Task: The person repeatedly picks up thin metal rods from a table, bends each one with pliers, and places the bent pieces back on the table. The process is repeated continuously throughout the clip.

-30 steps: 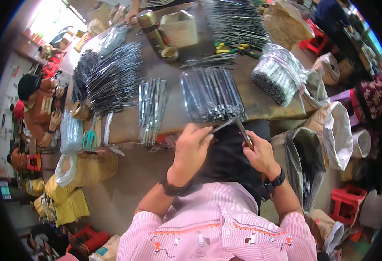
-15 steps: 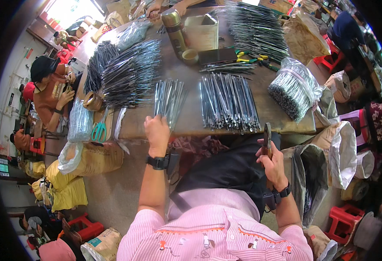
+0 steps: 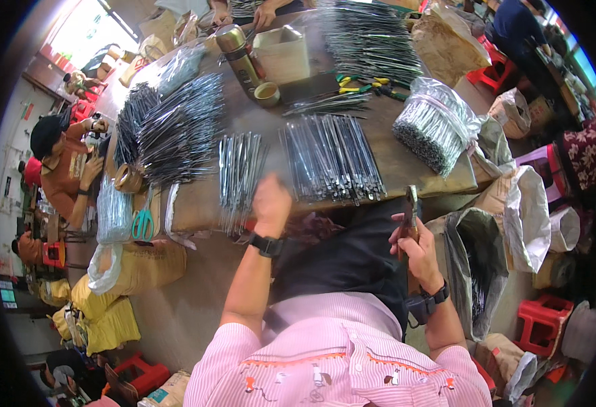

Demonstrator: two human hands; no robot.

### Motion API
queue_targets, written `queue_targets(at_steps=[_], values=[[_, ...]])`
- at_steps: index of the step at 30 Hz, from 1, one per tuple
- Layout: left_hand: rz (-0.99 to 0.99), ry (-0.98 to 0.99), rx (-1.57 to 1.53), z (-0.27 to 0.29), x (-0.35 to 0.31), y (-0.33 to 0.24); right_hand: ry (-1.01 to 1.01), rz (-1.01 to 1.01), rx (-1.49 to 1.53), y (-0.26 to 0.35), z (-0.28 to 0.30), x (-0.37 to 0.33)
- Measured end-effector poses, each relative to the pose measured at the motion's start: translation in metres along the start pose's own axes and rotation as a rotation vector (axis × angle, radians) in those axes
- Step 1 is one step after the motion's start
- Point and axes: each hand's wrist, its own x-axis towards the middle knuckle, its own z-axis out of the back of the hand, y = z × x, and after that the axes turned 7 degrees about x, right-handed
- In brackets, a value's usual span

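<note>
Left hand [image 3: 273, 201]: blurred, cannot tell its grip | right hand [image 3: 420, 251]: holding brown-handled pliers [image 3: 412, 207] | metal strips [image 3: 335, 159]: slim, glossy, silver-grey, 2 rows by worktop's [image 3: 195, 209] near edge

Tabletop [image 3: 199, 203]: brown
Strips [image 3: 335, 159] along tabletop's near edge: silvery grey
Held pliers [image 3: 411, 209]: dark head, brown handles
Scissors [image 3: 143, 222] by tabletop's near-left corner: teal
Shirt [image 3: 304, 332]: pink-and-white stripes, orange trim

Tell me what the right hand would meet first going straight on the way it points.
The right hand would likely meet the near edge of the table first, its metal-headed tool leading; depth is unclear, so it might pass above the edge.
</note>
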Motion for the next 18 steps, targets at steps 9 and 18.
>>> queue_targets(at_steps=[9,18], values=[[-0.127,0.120,-0.107,0.001,0.001,0.010,-0.225,-0.034,0.218,-0.006,0.036,-0.005],[0.272,0.633,-1.205,0.026,0.013,0.028,-0.319,0.065,0.689,-0.019,0.090,0.030]])
